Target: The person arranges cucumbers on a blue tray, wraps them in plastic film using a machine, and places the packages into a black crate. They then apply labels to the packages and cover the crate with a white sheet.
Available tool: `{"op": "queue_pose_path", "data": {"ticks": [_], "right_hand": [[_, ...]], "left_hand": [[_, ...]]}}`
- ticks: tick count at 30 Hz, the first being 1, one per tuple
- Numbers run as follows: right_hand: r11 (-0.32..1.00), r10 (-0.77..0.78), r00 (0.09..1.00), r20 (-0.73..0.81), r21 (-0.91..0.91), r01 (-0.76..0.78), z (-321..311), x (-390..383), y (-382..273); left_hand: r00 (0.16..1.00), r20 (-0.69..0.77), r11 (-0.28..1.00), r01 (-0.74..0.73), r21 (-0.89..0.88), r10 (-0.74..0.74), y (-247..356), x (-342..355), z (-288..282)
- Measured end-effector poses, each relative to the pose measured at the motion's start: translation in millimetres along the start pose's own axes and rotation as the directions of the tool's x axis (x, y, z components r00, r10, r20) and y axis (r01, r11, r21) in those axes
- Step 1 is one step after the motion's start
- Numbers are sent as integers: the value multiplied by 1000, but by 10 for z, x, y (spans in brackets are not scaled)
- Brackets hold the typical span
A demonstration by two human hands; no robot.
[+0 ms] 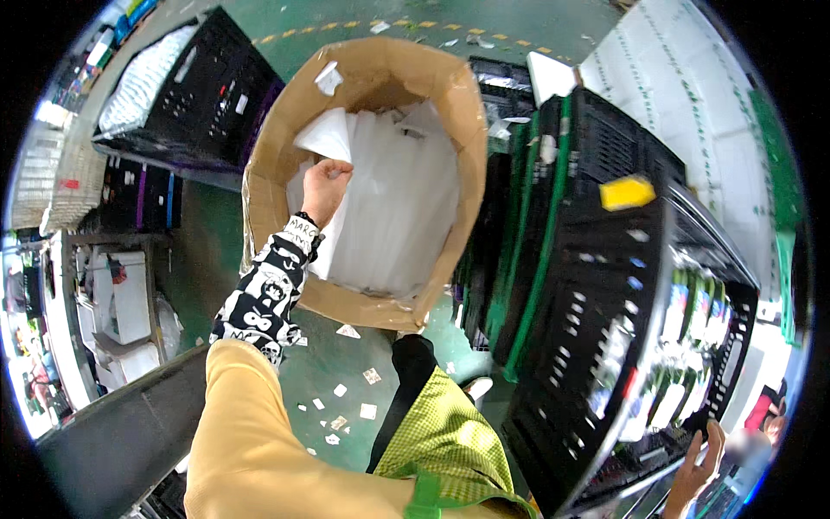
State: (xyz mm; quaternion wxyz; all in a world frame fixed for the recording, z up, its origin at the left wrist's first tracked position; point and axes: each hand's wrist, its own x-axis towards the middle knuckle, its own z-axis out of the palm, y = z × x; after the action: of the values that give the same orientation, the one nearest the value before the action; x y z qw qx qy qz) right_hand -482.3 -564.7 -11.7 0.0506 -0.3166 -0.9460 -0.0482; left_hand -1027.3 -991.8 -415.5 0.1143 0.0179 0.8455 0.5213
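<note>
My left hand [324,192], in a black-and-white patterned sleeve, reaches into a large cardboard box [281,112] ahead of me. Its fingers are closed on the edge of a white sheet [327,137], whose corner stands up and folds over. Below lie whitish, translucent sheets or film [393,208] that fill much of the box. Far to the lower right, my right hand [699,463] is beside the rim of a black plastic crate [596,346], fingers stretched and thumb apart. Whether it touches the crate I cannot tell. Packed green-and-white items [683,346] show inside that crate.
Black and green crates [527,225] stand stacked right of the box. Another black crate [203,95] holding white bags stands at the left. A grey beam or ledge [130,424] runs along the lower left. Paper scraps [367,411] litter the green floor.
</note>
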Motion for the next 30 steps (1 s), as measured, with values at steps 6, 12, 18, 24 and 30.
{"op": "queue_pose_path", "data": {"ticks": [6, 12, 18, 24, 30], "right_hand": [[910, 190, 980, -57, 385, -154, -399, -456, 81], [87, 122, 979, 162, 981, -173, -569, -624, 226], [-184, 175, 941, 290, 948, -258, -613, -650, 842], [179, 155, 896, 415, 881, -439, -173, -118, 1299], [273, 157, 900, 408, 857, -436, 75, 284, 1509]], "left_hand": [[871, 235, 863, -323, -388, 431, 2841, -991, 282], [525, 533, 747, -420, -516, 664, 4914, -2686, 1250], [-131, 616, 336, -741, -581, 776, 5134, -4222, 2714], [7, 738, 526, -706, -474, 674, 4689, -4873, 2973], [106, 519, 399, -771, -496, 848, 4803, -4718, 2612]]}}
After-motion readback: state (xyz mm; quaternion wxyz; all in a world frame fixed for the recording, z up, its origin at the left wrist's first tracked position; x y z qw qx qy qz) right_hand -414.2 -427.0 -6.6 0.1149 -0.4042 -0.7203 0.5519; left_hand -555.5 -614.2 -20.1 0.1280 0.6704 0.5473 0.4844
